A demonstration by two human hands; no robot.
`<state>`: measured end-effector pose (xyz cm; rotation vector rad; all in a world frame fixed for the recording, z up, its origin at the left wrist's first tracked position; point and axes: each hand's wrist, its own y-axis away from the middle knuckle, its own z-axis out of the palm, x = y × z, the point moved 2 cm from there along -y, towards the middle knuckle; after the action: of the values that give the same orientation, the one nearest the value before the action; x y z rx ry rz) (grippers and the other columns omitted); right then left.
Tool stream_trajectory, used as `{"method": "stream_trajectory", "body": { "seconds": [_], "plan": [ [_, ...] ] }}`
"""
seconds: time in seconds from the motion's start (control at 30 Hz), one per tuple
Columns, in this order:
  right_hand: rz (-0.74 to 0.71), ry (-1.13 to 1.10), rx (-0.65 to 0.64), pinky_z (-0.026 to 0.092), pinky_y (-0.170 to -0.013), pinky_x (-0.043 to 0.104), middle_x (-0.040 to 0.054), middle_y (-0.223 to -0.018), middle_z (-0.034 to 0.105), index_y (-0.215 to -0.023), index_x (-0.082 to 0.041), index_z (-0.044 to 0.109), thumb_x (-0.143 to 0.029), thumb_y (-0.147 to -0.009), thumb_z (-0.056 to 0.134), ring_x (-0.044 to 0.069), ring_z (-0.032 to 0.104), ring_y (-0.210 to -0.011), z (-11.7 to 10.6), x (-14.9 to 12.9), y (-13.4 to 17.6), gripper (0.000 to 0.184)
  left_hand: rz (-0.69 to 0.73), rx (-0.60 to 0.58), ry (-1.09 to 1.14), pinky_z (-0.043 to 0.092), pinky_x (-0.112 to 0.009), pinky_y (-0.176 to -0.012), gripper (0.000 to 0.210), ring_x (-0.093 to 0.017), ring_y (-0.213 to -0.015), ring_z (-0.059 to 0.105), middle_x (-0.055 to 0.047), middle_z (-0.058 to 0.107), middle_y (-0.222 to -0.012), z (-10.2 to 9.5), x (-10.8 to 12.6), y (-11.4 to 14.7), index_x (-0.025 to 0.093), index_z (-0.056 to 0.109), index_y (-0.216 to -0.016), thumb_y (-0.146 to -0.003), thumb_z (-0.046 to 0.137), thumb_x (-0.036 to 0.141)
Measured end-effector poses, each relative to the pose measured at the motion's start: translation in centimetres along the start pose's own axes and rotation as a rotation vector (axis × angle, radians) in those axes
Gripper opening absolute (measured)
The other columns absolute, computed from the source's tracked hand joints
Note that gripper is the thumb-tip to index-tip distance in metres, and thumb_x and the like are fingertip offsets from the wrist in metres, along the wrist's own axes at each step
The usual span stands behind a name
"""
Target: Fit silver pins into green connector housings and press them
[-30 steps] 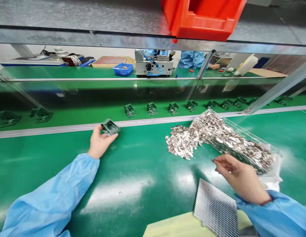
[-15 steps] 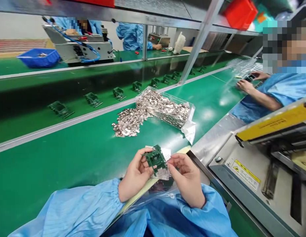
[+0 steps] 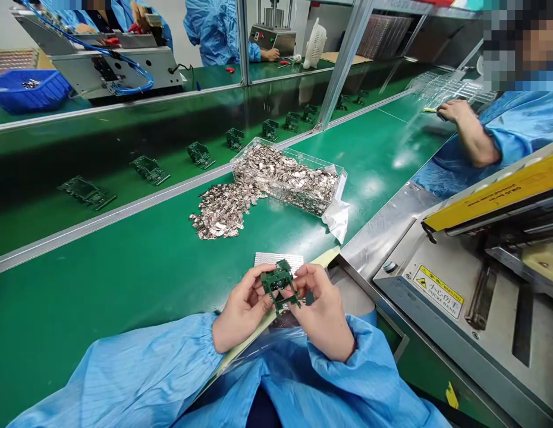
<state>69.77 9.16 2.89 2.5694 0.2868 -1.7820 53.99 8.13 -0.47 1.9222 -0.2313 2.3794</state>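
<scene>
Head view: at lower centre, your left hand [image 3: 238, 315] pinches a green circuit-board assembly [image 3: 279, 282] by its left side, between thumb and fingers. Your right hand [image 3: 323, 309] meets it from the right, fingertips gathered at its edge; whether they grip the board or some small piece cannot be told. The assembly is held up in front of you, tilted. The step in hand appears to be close fingertip work on that right edge. The next move seems to call for a steady left hold and light, small movements from the right, since the thin frame could bend.

Just beyond your hands lie a ribbed plate [image 3: 276, 258] and a pale yellow sheet [image 3: 327, 257]. Farther up the green work surface [image 3: 147, 267], silver pieces [image 3: 220, 211] spill in a heap beside a clear tray [image 3: 283, 195] filled with more of them. Past a metal rail [image 3: 102, 220], a line of similar assemblies [image 3: 200, 155] runs from centre left towards upper right.

At right stands a machine with a yellow panel [image 3: 495, 190] and a hand-injury warning label [image 3: 438, 291]. Above it, a co-worker's hand [image 3: 457, 111] reaches in. Upper left shows a blue bin [image 3: 27, 98]; upper centre, a second co-worker's blue sleeve [image 3: 214, 35].
</scene>
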Motion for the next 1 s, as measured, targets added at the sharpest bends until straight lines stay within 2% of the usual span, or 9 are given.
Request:
{"method": "stream_trajectory", "body": {
  "seconds": [0.1,0.2,0.4,0.5,0.63,0.87,1.0],
  "plan": [
    [-0.006,-0.004,0.010,0.047,-0.058,0.026,-0.0038,-0.071,0.063,-0.097,-0.024,0.047,-0.021,-0.081,0.062,0.014,0.056,-0.061,0.2,-0.1,0.1,0.022,-0.003,0.031,-0.061,0.053,-0.025,-0.059,0.035,-0.015,-0.065,0.063,-0.002,0.065,-0.082,0.0,-0.3,0.2,0.029,0.056,-0.117,-0.084,0.066,0.036],
    [0.001,-0.041,0.059,0.048,-0.061,0.028,-0.0026,-0.074,0.065,-0.100,-0.024,0.048,-0.023,-0.083,0.062,0.015,0.058,-0.064,0.6,0.3,0.4,0.022,-0.007,0.069,-0.126,0.051,-0.025,-0.055,0.034,-0.014,-0.059,0.060,-0.001,0.064,-0.076,0.0,-0.5,0.5,0.030,0.056,-0.115,-0.084,0.066,0.036],
    [0.030,-0.080,0.173,0.050,-0.072,0.030,0.0018,-0.088,0.063,-0.099,-0.023,0.053,-0.026,-0.084,0.065,0.017,0.060,-0.078,1.0,1.3,1.1,0.019,-0.037,0.129,-0.163,0.055,-0.027,-0.060,0.034,-0.016,-0.065,0.062,-0.002,0.063,-0.084,0.2,-1.0,0.8,0.030,0.053,-0.117,-0.085,0.063,0.034],
    [0.086,-0.169,0.114,0.049,-0.065,0.027,0.0018,-0.086,0.062,-0.096,-0.022,0.054,-0.030,-0.085,0.065,0.016,0.059,-0.073,1.2,1.5,1.1,0.017,-0.032,0.143,-0.158,0.056,-0.027,-0.062,0.034,-0.015,-0.067,0.062,-0.002,0.063,-0.086,0.2,-1.0,0.8,0.030,0.052,-0.116,-0.085,0.065,0.033],
    [0.168,-0.327,0.050,0.045,-0.053,0.023,-0.0009,-0.071,0.058,-0.082,-0.021,0.054,-0.037,-0.082,0.067,0.014,0.054,-0.060,1.7,1.3,0.7,0.021,-0.031,0.163,-0.178,0.055,-0.026,-0.059,0.033,-0.015,-0.064,0.059,-0.001,0.061,-0.082,0.2,-0.9,0.9,0.030,0.053,-0.114,-0.083,0.065,0.032],
    [0.233,-0.446,0.078,0.040,-0.050,0.021,-0.0035,-0.063,0.050,-0.070,-0.020,0.050,-0.035,-0.072,0.075,0.011,0.045,-0.055,2.4,1.3,0.1,0.029,-0.040,0.206,-0.207,0.049,-0.023,-0.051,0.028,-0.014,-0.062,0.056,-0.001,0.059,-0.078,0.1,-0.9,0.8,0.028,0.056,-0.108,-0.081,0.066,0.029],
    [0.236,-0.495,0.101,0.037,-0.049,0.021,-0.0051,-0.062,0.045,-0.068,-0.020,0.046,-0.033,-0.070,0.075,0.010,0.041,-0.053,2.6,1.4,0.3,0.031,-0.036,0.198,-0.211,0.050,-0.022,-0.055,0.028,-0.012,-0.064,0.057,-0.001,0.060,-0.084,0.3,-0.4,0.7,0.024,0.055,-0.107,-0.080,0.065,0.023]
  ]
}}
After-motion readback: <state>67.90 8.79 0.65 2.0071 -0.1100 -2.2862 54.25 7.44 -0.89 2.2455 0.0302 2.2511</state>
